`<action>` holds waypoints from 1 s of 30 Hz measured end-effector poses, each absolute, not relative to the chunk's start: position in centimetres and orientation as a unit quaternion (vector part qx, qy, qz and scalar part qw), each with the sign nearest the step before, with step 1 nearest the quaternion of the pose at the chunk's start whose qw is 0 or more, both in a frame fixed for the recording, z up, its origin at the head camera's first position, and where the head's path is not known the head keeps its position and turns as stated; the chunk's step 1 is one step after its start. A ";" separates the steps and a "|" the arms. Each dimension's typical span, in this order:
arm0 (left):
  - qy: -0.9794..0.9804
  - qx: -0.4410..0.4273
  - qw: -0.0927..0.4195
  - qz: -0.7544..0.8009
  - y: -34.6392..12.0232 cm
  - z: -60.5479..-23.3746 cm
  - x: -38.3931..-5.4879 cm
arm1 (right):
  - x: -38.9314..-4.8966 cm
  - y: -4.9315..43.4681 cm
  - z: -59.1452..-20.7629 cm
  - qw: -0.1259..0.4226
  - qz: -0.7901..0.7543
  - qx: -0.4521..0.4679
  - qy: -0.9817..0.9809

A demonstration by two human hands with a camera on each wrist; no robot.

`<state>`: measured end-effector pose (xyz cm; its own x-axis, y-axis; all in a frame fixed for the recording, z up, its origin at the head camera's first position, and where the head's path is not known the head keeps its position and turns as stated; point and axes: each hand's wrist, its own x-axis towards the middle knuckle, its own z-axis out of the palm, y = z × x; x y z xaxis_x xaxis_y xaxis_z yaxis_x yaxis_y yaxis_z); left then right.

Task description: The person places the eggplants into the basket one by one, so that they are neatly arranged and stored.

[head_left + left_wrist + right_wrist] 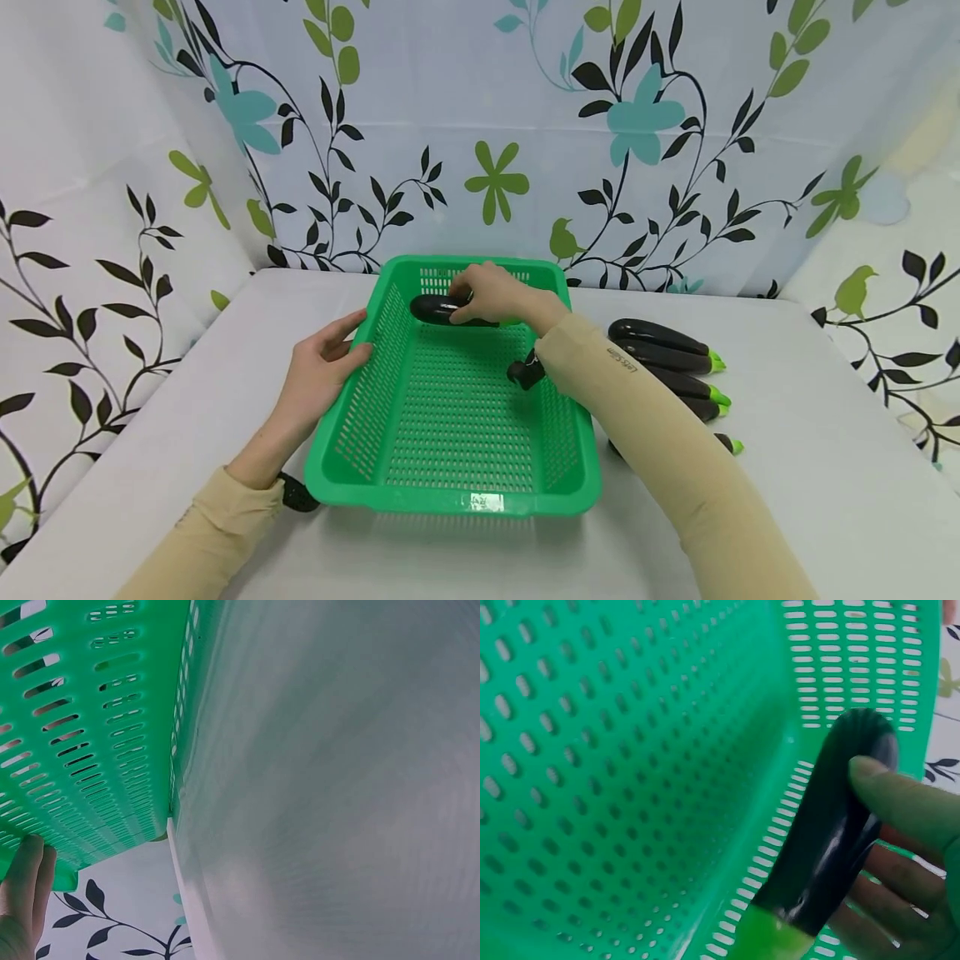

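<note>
A green plastic basket [465, 417] with slotted walls stands on the table. At its far end, my right hand [495, 296] holds a dark purple eggplant [432, 309] crosswise over the basket floor. In the right wrist view, the thumb lies along one side of this eggplant [832, 825] and the fingers pass behind it; its green stem end points toward the bottom. My left hand [322, 367] touches the basket's left rim from outside. Extended fingers [28, 881] of that hand lie against the basket wall in the left wrist view.
Several eggplants [660, 333] lie in a row right of the basket, partly hidden by the right sleeve [652, 450]. White cloth covers the table [817, 467]. A leaf-patterned curtain [450, 100] hangs behind and at the sides. Black wrist cameras [527, 371] show at both wrists.
</note>
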<state>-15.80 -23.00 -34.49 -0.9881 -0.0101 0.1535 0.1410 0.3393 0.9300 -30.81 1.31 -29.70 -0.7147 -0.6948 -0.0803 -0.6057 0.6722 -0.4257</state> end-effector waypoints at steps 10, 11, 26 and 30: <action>-0.818 -0.044 0.066 -0.570 -22.9 -34.3 -16.1 | -31.0 1.1 -30.7 0.124 -0.174 -0.353 0.911; -0.818 -0.044 0.066 -0.570 -22.9 -34.3 -16.1 | -31.0 1.1 -30.8 0.124 -0.172 -0.353 0.911; -0.819 -0.042 0.069 -0.569 -23.2 -34.6 -15.7 | -31.1 1.1 -31.8 0.125 -0.165 -0.347 0.915; -0.817 -0.040 0.068 -0.571 -23.1 -34.4 -15.6 | -31.1 1.1 -31.8 0.115 -0.153 -0.351 0.917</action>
<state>-15.60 -23.14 -34.42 -0.9876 -0.0112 0.1565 0.1430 0.3454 0.9275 -31.09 1.14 -31.84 -0.7279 -0.6779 -0.1034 -0.6079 0.7076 -0.3603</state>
